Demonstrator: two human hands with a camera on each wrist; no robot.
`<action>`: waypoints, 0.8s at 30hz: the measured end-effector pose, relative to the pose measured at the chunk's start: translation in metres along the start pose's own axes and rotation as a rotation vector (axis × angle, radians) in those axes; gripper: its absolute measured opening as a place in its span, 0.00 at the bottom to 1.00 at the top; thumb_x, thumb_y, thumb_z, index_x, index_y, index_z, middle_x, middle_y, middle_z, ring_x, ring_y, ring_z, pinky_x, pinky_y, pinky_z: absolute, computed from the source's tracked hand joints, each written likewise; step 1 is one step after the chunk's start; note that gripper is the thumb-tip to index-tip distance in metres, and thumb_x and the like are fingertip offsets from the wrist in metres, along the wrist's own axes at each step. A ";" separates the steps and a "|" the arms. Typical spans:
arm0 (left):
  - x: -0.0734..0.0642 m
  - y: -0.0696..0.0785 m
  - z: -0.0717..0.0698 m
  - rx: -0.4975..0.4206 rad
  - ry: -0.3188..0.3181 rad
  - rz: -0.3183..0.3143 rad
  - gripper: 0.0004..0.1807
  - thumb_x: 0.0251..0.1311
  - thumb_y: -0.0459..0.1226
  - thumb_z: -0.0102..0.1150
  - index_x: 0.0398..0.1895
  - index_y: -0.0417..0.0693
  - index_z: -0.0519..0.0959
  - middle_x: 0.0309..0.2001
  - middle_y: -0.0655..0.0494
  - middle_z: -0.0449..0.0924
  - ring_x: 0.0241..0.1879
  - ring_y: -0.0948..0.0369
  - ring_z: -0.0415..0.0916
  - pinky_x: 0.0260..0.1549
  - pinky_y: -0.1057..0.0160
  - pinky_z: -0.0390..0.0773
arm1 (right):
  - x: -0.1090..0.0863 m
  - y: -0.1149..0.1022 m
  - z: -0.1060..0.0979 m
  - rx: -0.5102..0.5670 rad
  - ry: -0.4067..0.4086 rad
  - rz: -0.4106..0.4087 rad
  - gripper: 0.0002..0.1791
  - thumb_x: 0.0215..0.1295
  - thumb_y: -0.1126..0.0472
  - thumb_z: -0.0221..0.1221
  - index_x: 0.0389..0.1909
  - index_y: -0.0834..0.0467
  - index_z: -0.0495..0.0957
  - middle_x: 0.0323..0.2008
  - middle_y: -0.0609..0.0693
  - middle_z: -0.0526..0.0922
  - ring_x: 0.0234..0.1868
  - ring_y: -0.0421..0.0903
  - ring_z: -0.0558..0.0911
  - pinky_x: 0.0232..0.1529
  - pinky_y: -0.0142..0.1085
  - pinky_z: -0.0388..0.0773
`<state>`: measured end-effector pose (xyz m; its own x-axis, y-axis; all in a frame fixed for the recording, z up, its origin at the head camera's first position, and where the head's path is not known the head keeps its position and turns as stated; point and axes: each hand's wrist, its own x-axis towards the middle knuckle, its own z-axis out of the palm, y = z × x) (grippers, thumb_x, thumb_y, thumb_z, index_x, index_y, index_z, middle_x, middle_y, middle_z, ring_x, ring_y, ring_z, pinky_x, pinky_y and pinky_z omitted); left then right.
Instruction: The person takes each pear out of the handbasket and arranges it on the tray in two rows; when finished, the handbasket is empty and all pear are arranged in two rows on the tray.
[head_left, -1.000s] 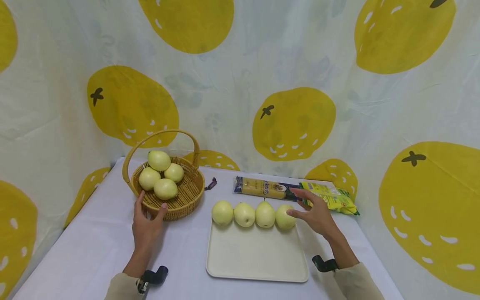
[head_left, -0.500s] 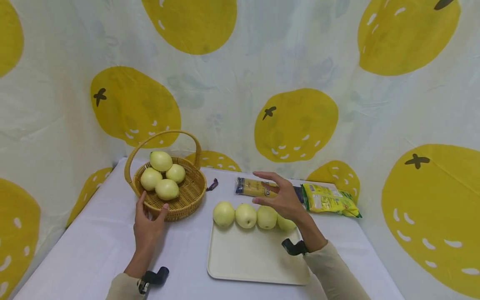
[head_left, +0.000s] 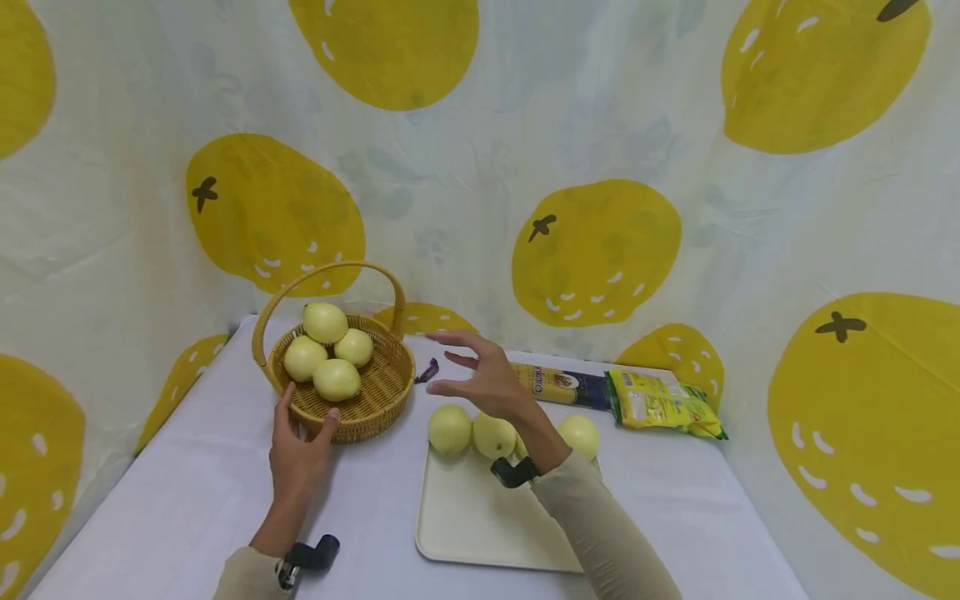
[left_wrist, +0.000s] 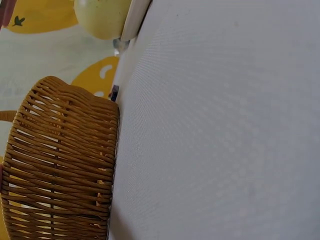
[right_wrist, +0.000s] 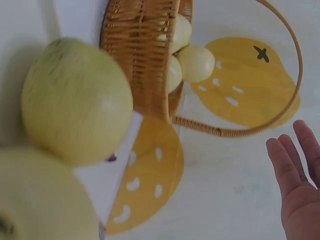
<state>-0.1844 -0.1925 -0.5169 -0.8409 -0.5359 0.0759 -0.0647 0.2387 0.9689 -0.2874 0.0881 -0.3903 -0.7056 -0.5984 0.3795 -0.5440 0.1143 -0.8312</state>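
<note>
My left hand (head_left: pixel 298 458) rests against the near side of a wicker basket (head_left: pixel 378 419), thumb and index finger spread at its rim. Several pale yellow pears (head_left: pixel 337 380) are piled in the basket's left half. Empty, my right hand (head_left: pixel 486 379) hovers beyond the tray's far edge, its thumb and fingers apart and pointing toward the basket. Beneath its wrist, a row of pears (head_left: pixel 450 430) lines the far edge of a white tray (head_left: pixel 472 521); one is mostly hidden by the arm. Two of these pears show large in the right wrist view, beside the basket (right_wrist: pixel 145 60).
A small purple-wrapped piece (head_left: pixel 428 372) lies right of the basket. Behind the tray are a pack of spaghetti (head_left: pixel 566 387), partly covered by my right hand, and a yellow-green bag (head_left: pixel 663 402). The basket's tall handle (head_left: pixel 337 265) arches over it. A fruit-print curtain (head_left: pixel 450 208) stands behind.
My right hand has moved left from beside the rightmost tray pear, across the row, to near the basket, still holding nothing. The left hand stays at the basket.
</note>
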 end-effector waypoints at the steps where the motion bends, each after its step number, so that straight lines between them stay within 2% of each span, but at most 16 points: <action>1: 0.000 0.000 0.000 0.001 -0.001 -0.001 0.52 0.70 0.54 0.68 0.88 0.70 0.44 0.88 0.53 0.39 0.87 0.44 0.42 0.84 0.41 0.55 | 0.004 0.001 0.005 0.001 -0.002 0.007 0.39 0.59 0.66 0.78 0.72 0.54 0.76 0.71 0.45 0.79 0.76 0.44 0.74 0.74 0.41 0.77; 5: -0.001 0.000 0.000 0.005 -0.003 0.000 0.53 0.70 0.55 0.68 0.88 0.70 0.44 0.88 0.51 0.39 0.86 0.42 0.43 0.83 0.40 0.56 | 0.021 0.006 0.026 0.013 -0.016 0.010 0.37 0.60 0.66 0.78 0.71 0.53 0.77 0.69 0.46 0.79 0.73 0.44 0.76 0.72 0.36 0.79; 9: 0.000 0.000 0.000 0.009 -0.001 0.002 0.52 0.70 0.54 0.68 0.88 0.70 0.45 0.88 0.52 0.40 0.86 0.44 0.43 0.83 0.41 0.56 | 0.037 0.014 0.047 0.020 -0.025 0.017 0.36 0.60 0.64 0.78 0.70 0.50 0.78 0.69 0.48 0.80 0.72 0.46 0.78 0.71 0.39 0.81; 16: 0.001 0.000 0.000 0.009 -0.001 0.006 0.52 0.71 0.52 0.67 0.88 0.68 0.44 0.88 0.53 0.39 0.86 0.44 0.42 0.83 0.40 0.56 | 0.058 0.037 0.083 -0.012 -0.057 0.057 0.35 0.61 0.57 0.78 0.70 0.44 0.79 0.70 0.42 0.80 0.72 0.46 0.78 0.72 0.42 0.79; 21: 0.000 0.001 0.000 0.007 -0.003 0.008 0.52 0.71 0.51 0.68 0.88 0.66 0.45 0.88 0.52 0.39 0.86 0.41 0.43 0.83 0.38 0.56 | 0.070 0.049 0.103 0.012 -0.039 0.081 0.35 0.61 0.58 0.78 0.70 0.49 0.79 0.70 0.49 0.81 0.72 0.49 0.78 0.70 0.45 0.81; 24: 0.000 0.001 0.001 0.005 0.004 0.010 0.52 0.70 0.52 0.68 0.88 0.66 0.46 0.88 0.53 0.40 0.86 0.42 0.43 0.83 0.39 0.56 | 0.077 0.052 0.114 0.007 -0.030 0.099 0.34 0.62 0.59 0.77 0.69 0.50 0.80 0.69 0.52 0.81 0.71 0.54 0.79 0.71 0.52 0.80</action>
<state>-0.1846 -0.1917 -0.5160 -0.8392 -0.5370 0.0861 -0.0595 0.2480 0.9669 -0.3183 -0.0429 -0.4505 -0.7418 -0.6078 0.2833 -0.4690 0.1683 -0.8670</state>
